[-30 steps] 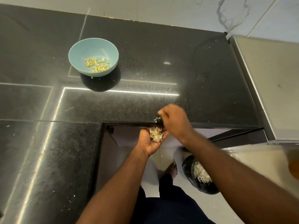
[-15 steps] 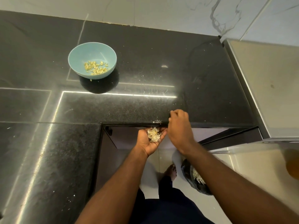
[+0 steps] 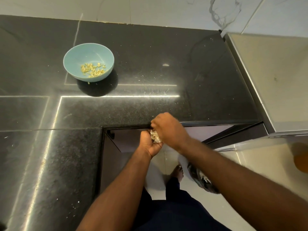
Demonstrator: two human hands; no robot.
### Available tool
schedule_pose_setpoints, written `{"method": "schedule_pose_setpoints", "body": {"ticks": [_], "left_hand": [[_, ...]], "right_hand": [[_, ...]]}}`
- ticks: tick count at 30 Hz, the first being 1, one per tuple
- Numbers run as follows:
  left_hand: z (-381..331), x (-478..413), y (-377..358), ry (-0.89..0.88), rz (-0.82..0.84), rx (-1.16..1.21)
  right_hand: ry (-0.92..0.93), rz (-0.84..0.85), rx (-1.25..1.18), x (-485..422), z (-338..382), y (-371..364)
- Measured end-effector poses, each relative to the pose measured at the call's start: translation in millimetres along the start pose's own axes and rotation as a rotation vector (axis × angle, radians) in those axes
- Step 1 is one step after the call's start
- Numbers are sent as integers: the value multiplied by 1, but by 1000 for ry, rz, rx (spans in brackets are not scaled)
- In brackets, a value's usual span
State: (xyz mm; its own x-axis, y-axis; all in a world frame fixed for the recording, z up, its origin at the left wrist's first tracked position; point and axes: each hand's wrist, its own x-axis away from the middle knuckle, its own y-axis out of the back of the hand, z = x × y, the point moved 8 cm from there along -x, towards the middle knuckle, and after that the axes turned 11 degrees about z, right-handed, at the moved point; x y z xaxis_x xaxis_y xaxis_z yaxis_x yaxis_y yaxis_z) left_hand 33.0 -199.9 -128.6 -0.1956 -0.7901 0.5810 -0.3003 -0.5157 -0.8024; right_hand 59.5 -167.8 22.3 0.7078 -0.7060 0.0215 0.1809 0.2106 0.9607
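Where the polished black granite countertop [image 3: 150, 105] ends, pale, papery, shredded husks [image 3: 155, 136] lie heaped, showing no long axis, in the cupped, half-curled left hand [image 3: 150, 145]; right hand [image 3: 168, 129], fingers bent, covers them, grasp indiscernible.

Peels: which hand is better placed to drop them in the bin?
Left. The left hand cups the peels below the counter edge; the right hand sits at that edge. The bin sits on the floor to the right.
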Motion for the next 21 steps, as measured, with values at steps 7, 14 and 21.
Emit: {"method": "schedule_pose_setpoints", "body": {"ticks": [7,14,21], "left_hand": [[-1,-5,2,0,20,1],[-5,2,-8,22,2,-44],[-5,2,-2,47,-16,-119]], "right_hand": [[-160,-8,-63,6,-5,-14],[-450,-206,-278,26,-79,35],[-510,-149,-221,15,-32,-13]]}}
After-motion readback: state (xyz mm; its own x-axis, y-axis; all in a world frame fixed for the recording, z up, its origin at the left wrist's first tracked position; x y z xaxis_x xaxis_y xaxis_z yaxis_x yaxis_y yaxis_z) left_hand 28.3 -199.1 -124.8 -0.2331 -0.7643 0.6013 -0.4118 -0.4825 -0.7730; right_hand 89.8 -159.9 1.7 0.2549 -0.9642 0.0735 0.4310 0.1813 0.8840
